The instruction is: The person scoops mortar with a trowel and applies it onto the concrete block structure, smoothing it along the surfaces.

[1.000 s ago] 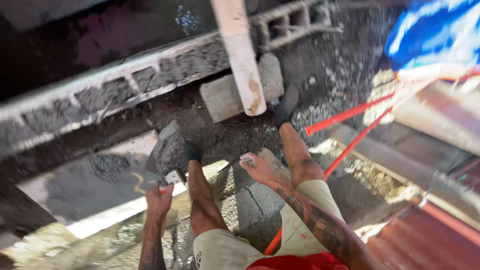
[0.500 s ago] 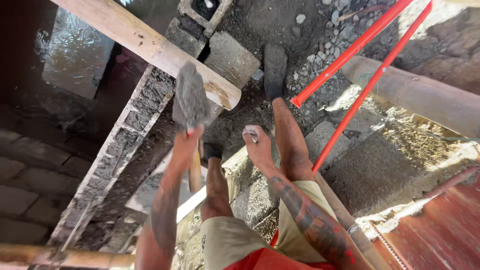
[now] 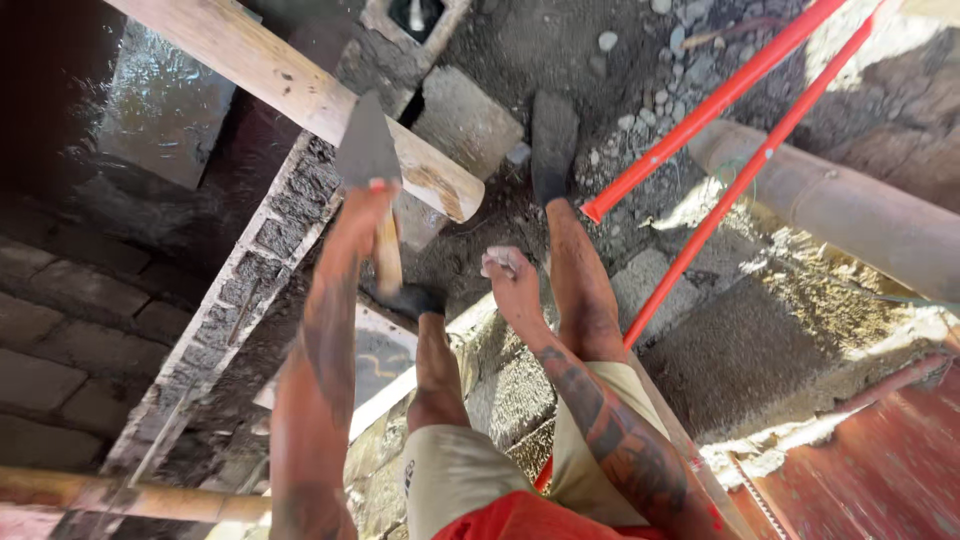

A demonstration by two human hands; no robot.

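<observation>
Trowel (image 3: 367,150): flat grey pointed blade, wooden handle | left hand (image 3: 372,215) gripping | right hand (image 3: 508,270) loosely curled, empty

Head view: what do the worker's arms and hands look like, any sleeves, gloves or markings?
Both arms are bare, with no sleeves showing and no gloves. The right forearm carries dark tattoo patterns from the wrist up toward the elbow. The left forearm also bears tattoo marks, blurred here. Grey mortar dust smears the right hand, and the left hand looks grimy too. No watch or wristband is visible.
</observation>
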